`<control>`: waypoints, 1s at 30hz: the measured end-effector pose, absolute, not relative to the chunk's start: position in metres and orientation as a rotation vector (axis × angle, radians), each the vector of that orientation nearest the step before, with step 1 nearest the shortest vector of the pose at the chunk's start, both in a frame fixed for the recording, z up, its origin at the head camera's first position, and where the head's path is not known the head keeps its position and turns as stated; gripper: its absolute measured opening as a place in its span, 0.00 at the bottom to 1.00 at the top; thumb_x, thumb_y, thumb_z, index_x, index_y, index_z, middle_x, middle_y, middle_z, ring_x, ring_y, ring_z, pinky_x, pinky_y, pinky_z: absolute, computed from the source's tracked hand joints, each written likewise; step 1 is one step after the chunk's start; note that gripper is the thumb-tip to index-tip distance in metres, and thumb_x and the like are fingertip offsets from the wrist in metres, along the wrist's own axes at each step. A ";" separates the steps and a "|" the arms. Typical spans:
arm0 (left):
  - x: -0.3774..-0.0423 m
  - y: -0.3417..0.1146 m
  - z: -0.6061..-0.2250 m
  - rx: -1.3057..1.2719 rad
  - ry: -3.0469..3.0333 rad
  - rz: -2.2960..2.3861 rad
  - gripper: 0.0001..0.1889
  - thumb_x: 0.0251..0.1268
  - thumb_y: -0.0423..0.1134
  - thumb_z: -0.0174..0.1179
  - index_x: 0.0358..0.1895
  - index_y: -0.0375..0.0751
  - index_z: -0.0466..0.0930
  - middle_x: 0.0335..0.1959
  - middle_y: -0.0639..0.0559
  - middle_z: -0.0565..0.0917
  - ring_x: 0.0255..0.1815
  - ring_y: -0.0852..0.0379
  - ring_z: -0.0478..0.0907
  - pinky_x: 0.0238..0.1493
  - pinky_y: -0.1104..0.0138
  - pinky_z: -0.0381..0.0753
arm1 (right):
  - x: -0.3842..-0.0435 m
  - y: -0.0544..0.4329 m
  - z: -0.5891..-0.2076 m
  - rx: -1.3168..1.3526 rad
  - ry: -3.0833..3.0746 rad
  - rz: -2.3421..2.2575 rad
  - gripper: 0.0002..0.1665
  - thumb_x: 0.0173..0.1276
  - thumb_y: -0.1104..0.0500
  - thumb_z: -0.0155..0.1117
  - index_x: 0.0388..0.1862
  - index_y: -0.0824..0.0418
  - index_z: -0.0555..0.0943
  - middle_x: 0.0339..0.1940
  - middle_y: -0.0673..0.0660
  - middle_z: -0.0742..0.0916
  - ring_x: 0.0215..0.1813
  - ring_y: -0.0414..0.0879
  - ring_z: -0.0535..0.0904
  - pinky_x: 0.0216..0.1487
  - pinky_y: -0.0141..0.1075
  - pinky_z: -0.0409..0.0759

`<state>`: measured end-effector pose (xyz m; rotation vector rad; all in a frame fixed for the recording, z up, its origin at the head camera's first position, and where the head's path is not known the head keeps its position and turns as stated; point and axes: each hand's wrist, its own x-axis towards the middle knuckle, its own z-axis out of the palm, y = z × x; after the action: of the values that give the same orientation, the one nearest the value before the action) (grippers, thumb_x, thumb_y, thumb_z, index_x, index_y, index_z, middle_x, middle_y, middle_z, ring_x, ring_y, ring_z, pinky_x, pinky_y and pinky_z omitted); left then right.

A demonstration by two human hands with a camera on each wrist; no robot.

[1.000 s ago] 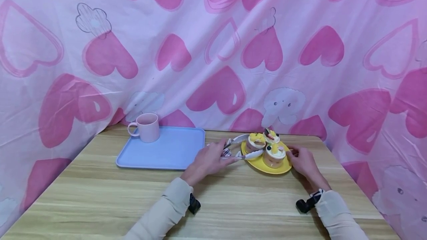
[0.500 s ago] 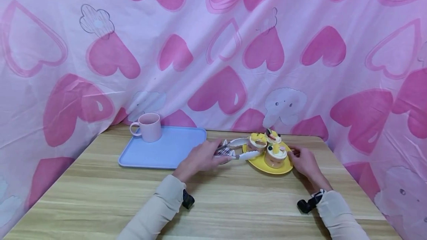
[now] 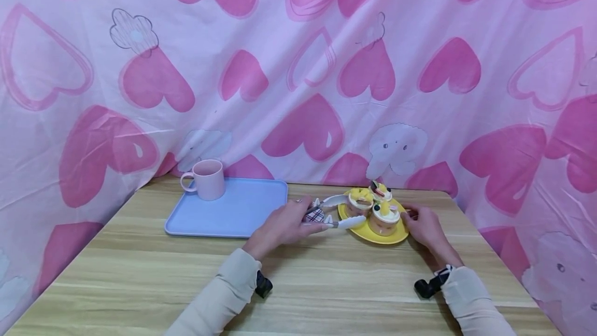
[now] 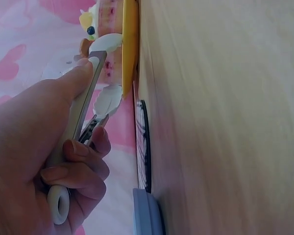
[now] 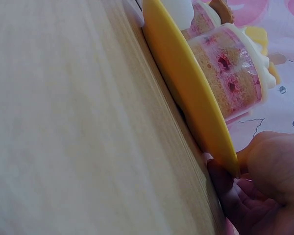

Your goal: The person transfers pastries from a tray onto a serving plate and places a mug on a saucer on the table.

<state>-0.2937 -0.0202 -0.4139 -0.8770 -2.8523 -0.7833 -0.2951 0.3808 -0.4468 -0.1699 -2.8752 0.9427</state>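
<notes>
Standing upright toward the back of the blue tray (image 3: pixel 249 214): one pink mug (image 3: pixel 210 181), handle out left. Neither hand on either.

Next along, left hand (image 3: pixel 286 224) is wrapped round the tongs (image 4: pixel 82 105), thumb along one arm, fingers curled behind. Tongs arms spread apart, white tips aimed right. Under them a plaid flat piece (image 3: pixel 314 215) lies on the table (image 3: pixel 298 294) between tray and plate; partly covered, can't tell what it is.

Tips reach the left side of the yellow plate (image 3: pixel 366 233). Left cake cup (image 3: pixel 358 206) sits there upright, one tip toward its far side, other toward its near side. Contact: can't tell. Front cake cup (image 3: pixel 384 222) and back cake cup (image 3: pixel 381 191) are close beside it on the plate.

Far right, right hand (image 3: pixel 423 228) pinches the plate's right rim, thumb above, fingers below.

Step in hand, my read: lining tongs up on left cake cup while right hand steadies the plate. Next move calls for sliding the tips further right to bracket the cup, then a light squeeze low on its wall. Risk: near tip could nudge front cake cup; topping looks soft, so stay off it.
</notes>
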 end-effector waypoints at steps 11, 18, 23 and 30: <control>-0.294 -0.028 -0.411 -0.837 -2.856 -0.873 0.37 0.67 0.73 0.67 0.65 0.49 0.76 0.43 0.53 0.84 0.38 0.57 0.80 0.39 0.62 0.81 | -0.297 0.382 -0.449 -0.158 -2.859 0.948 0.27 0.85 0.60 0.55 0.77 0.70 0.74 0.56 0.70 0.85 0.52 0.57 0.81 0.44 0.38 0.81; -0.300 -0.040 -0.410 -0.813 -2.828 -0.993 0.36 0.67 0.72 0.68 0.63 0.48 0.76 0.41 0.53 0.83 0.37 0.58 0.78 0.36 0.64 0.80 | -0.297 0.383 -0.448 -0.165 -2.865 0.963 0.27 0.85 0.59 0.56 0.77 0.69 0.74 0.57 0.70 0.85 0.52 0.57 0.80 0.45 0.38 0.81; -0.304 -0.050 -0.409 -0.864 -2.752 -1.081 0.33 0.67 0.69 0.70 0.61 0.49 0.74 0.36 0.48 0.80 0.32 0.59 0.73 0.31 0.66 0.73 | -0.297 0.383 -0.448 -0.169 -2.860 0.966 0.27 0.85 0.59 0.56 0.77 0.69 0.74 0.57 0.70 0.85 0.52 0.57 0.81 0.44 0.38 0.81; -0.308 -0.053 -0.411 -0.874 -2.728 -1.128 0.35 0.63 0.70 0.72 0.62 0.53 0.73 0.37 0.46 0.81 0.34 0.60 0.74 0.35 0.66 0.76 | -0.297 0.384 -0.449 -0.164 -2.852 0.985 0.27 0.85 0.59 0.56 0.77 0.69 0.74 0.56 0.70 0.85 0.53 0.57 0.80 0.44 0.37 0.80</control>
<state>-0.3076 -0.0526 -0.4114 -0.8744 -2.7277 -1.1285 -0.2968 0.3842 -0.4495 -0.1636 -2.8519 0.9850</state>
